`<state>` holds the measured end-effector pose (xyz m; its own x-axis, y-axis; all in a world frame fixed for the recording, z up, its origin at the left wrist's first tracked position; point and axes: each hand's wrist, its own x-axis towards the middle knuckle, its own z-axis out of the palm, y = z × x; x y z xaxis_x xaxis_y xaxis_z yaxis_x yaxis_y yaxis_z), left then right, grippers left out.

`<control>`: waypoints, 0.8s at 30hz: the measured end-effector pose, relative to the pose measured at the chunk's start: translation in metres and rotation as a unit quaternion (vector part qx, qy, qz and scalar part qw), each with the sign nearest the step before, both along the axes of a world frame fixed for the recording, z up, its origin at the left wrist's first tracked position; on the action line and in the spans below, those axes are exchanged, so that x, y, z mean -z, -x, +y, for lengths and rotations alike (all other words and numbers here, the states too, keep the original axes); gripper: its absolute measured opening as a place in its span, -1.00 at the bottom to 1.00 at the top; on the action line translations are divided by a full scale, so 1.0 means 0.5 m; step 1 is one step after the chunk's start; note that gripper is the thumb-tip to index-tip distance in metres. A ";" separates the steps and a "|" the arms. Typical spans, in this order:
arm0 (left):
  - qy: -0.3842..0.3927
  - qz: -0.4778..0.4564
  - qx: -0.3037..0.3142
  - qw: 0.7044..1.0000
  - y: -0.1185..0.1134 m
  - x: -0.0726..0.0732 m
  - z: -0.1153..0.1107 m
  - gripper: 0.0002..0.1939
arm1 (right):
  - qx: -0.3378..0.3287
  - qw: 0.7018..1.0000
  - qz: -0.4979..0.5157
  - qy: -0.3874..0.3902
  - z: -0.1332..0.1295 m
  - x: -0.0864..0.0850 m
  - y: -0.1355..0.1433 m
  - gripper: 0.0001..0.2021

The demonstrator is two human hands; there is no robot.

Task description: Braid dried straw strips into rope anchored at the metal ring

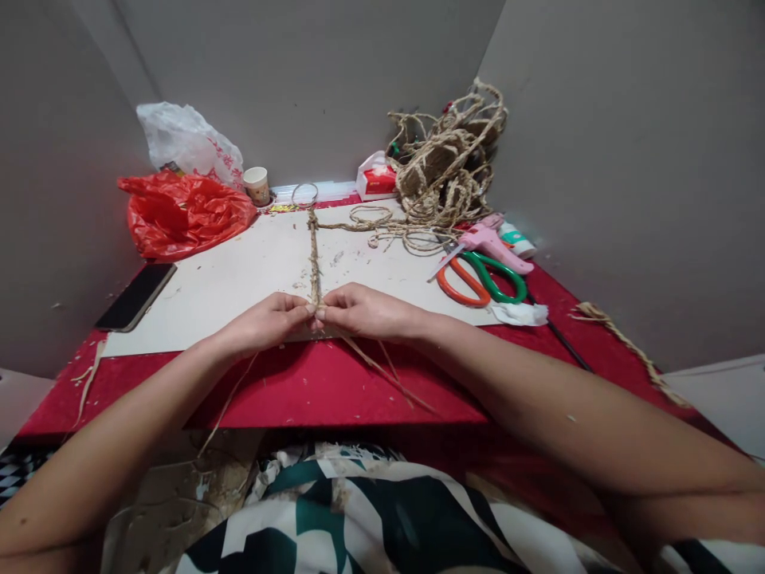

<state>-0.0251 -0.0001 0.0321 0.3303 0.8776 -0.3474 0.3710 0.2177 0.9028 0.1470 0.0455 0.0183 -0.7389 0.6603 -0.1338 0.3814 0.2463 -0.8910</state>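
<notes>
A straw braid (pixel 315 259) runs straight away from me over the white board (pixel 233 279). Its far end meets a thin metal ring (pixel 304 194) and a cord that leads right to a heap of straw rope (pixel 445 171). At the near end, my left hand (pixel 272 319) pinches the braid from the left. Thumb to thumb with it, my right hand (pixel 364 311) pinches the same end from the right. Loose straw strands (pixel 388 373) hang out below both hands across the red cloth. The exact strands between the fingertips are hidden.
Scissors (pixel 478 279) with orange and green handles lie right, beside a pink glue gun (pixel 493 243). At left are a phone (pixel 137 296) and a red plastic bag (pixel 185 215). A paper cup (pixel 256 186) and tissue pack (pixel 378 177) stand at the back, near grey walls.
</notes>
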 end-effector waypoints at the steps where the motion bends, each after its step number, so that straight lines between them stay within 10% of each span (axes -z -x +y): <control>1: 0.010 0.001 0.003 1.000 0.001 0.000 0.003 -0.68 | -0.003 0.998 -0.023 -0.060 -0.001 -0.001 0.000 -0.77; 7: 0.081 -0.053 -0.039 0.995 -0.012 0.004 0.009 -0.66 | -0.005 0.952 -0.135 -0.274 -0.018 -0.010 -0.006 -0.77; 24: 0.014 -0.080 -0.124 0.989 -0.036 0.027 -0.023 -0.64 | -0.030 0.961 -0.131 -0.241 -0.073 -0.009 -0.002 -0.74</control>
<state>-0.0073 -0.0117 0.0186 0.1586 0.9290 -0.3344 0.1561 0.3108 0.9376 0.1477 0.0092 0.0229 -0.7605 0.6493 -0.0087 0.5489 0.6355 -0.5430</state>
